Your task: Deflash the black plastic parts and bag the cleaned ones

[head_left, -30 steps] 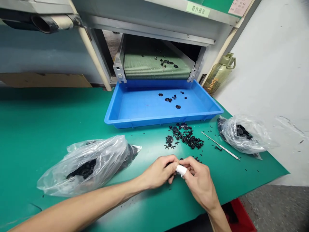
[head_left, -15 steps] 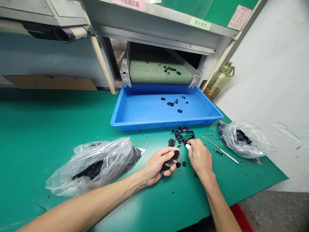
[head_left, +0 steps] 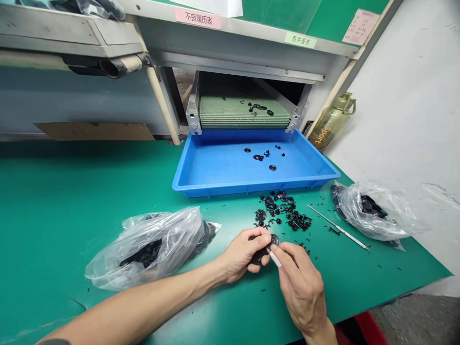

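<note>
My left hand (head_left: 245,256) is closed around several black round plastic discs (head_left: 257,257), with the thumb on top. One ringed disc (head_left: 274,239) sticks out past its fingertips. Against that disc's edge, my right hand (head_left: 300,282) has its fingertips pinched together; whatever they hold is too small or hidden to make out. A white wrap (head_left: 275,259) covers one digit of the right hand. Just beyond both hands, a loose pile of small black plastic parts (head_left: 283,208) lies on the green table, with a few larger discs among them.
A blue tray (head_left: 230,189) with a few black parts stands under the end of a green conveyor belt (head_left: 233,112). Clear plastic bags of black parts lie left (head_left: 158,249) and right (head_left: 373,211). A thin white stick tool (head_left: 341,230) and a bottle (head_left: 330,122) are at right.
My right hand went from the left hand to the pile, and is now back at the discs. Between times the left hand showed its stack of discs openly. The view has shifted slightly.
</note>
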A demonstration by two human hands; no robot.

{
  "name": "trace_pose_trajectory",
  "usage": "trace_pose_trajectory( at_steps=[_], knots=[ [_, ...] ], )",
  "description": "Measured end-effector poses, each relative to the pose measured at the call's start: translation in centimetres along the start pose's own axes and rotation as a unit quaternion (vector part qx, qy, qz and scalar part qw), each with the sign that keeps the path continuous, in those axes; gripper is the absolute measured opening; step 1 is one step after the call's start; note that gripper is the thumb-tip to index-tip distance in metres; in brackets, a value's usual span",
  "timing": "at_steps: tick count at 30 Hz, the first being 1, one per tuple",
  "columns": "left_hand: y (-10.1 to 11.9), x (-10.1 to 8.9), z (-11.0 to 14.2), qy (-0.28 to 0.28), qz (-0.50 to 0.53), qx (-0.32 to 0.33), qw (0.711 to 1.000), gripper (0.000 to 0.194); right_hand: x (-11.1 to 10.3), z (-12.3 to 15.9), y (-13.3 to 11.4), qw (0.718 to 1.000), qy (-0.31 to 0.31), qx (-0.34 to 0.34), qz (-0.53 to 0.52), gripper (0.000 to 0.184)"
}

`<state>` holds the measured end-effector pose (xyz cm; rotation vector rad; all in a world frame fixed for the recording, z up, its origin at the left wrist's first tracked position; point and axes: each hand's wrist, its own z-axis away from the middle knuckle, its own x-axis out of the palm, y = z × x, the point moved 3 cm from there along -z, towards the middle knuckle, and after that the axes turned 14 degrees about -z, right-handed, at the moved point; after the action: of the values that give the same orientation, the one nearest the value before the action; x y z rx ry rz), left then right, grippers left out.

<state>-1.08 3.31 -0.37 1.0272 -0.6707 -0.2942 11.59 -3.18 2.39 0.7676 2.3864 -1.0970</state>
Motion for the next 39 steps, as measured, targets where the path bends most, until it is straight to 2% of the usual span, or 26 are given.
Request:
trace_pose_trajectory(
  at_steps=[2,5,7,9,12,14,18,21,23,25,27,29,31,33,35,37,39],
  knots=[
    [-0.1,0.1,0.1,-0.007,-0.069,0.003,0.998,0.039,-0.4,-0.1,0.4,0.995,-0.016,0.081,-0.060,0.023],
    [0.0,0.2,0.4,-0.032,-0.197,0.027,0.980,0.040,-1.0,-0.6,1.5,0.966,-0.061,0.214,-0.136,0.023],
    [0.1,0.3,0.5,-0.046,-0.218,0.031,0.974,0.040,-1.1,-0.9,2.1,0.935,-0.110,0.271,-0.200,0.025],
    [0.2,0.3,0.5,-0.061,-0.189,0.019,0.980,0.040,-0.9,-1.0,2.5,0.908,-0.110,0.307,-0.264,0.023],
    [0.3,0.4,0.5,-0.073,-0.167,0.033,0.983,0.040,-0.7,-0.9,2.9,0.898,-0.031,0.312,-0.309,0.022],
    [0.3,0.4,0.5,-0.068,-0.192,0.064,0.977,0.040,-0.6,-0.7,2.9,0.898,-0.016,0.303,-0.319,0.021],
    [0.1,0.3,0.6,-0.053,-0.263,0.074,0.961,0.042,-1.0,-0.8,2.8,0.896,-0.094,0.338,-0.273,0.017],
    [0.3,0.4,0.8,-0.061,-0.359,0.070,0.929,0.040,-1.3,-1.2,2.7,0.890,-0.154,0.354,-0.243,0.014],
    [0.5,0.5,0.9,-0.049,-0.405,0.082,0.909,0.037,-1.1,-1.5,2.8,0.884,-0.147,0.373,-0.242,0.017],
    [0.6,0.6,0.8,-0.035,-0.396,0.086,0.914,0.037,-0.9,-1.8,3.1,0.882,-0.123,0.387,-0.241,0.024],
    [0.4,0.6,0.7,-0.037,-0.330,0.079,0.940,0.040,-0.5,-2.4,3.7,0.885,-0.130,0.377,-0.240,0.030],
    [0.1,0.5,0.5,-0.043,-0.237,0.070,0.968,0.044,-0.1,-3.6,4.5,0.906,-0.148,0.345,-0.197,0.031],
    [-0.1,0.5,0.5,-0.060,-0.160,0.061,0.983,0.048,0.5,-5.4,5.3,0.942,-0.153,0.279,-0.111,0.029],
    [-0.2,0.5,0.5,-0.088,-0.117,0.052,0.988,0.049,1.5,-7.2,5.8,0.964,-0.176,0.195,-0.041,0.042],
    [-0.3,0.5,0.6,-0.114,-0.085,0.056,0.988,0.050,2.9,-8.6,6.1,0.963,-0.220,0.152,-0.024,0.052],
    [-0.2,0.4,0.5,-0.116,-0.035,0.066,0.990,0.050,3.7,-9.3,6.2,0.960,-0.239,0.145,-0.026,0.047],
    [-0.1,0.0,0.2,-0.103,0.026,0.067,0.992,0.047,3.8,-9.4,6.3,0.960,-0.232,0.154,-0.032,0.038]
  ],
)
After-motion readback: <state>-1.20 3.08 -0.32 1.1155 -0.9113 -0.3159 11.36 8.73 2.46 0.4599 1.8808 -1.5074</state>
